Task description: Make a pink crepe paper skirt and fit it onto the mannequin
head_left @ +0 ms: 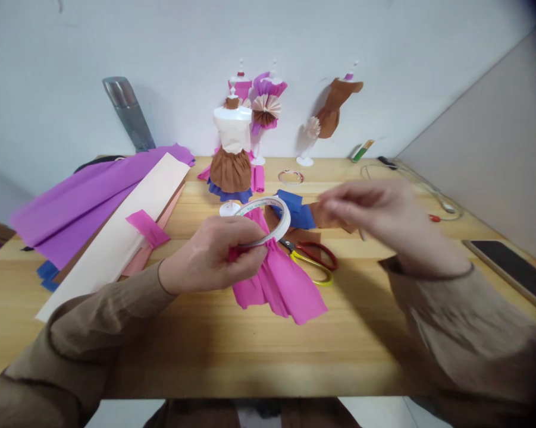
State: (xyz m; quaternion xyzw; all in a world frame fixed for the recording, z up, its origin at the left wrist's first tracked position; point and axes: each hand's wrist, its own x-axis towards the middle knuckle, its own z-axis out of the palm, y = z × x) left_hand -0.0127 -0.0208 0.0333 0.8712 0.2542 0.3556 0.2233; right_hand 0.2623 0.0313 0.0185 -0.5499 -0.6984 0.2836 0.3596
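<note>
My left hand (212, 255) is closed on a roll of tape (284, 220) and on the gathered top of a pink crepe paper piece (288, 285). The paper flares out below the fingers like a small skirt. Raised to the right, my right hand (379, 214) is a little blurred, its thumb and fingers pinched together; whatever is between them cannot be made out. Scissors (314, 261) with red and yellow handles lie just behind the pink piece. Blue paper scraps (297, 211) and brown paper scraps (323, 215) lie beyond the tape.
A small mannequin (232, 134) in a white top and brown-and-blue skirt stands behind my left hand. Other dressed mannequins (334, 110) line the wall. Purple paper (93, 196) and a long cream sheet (129, 232) lie left, near a grey bottle (131, 113). A phone (513, 270) rests right.
</note>
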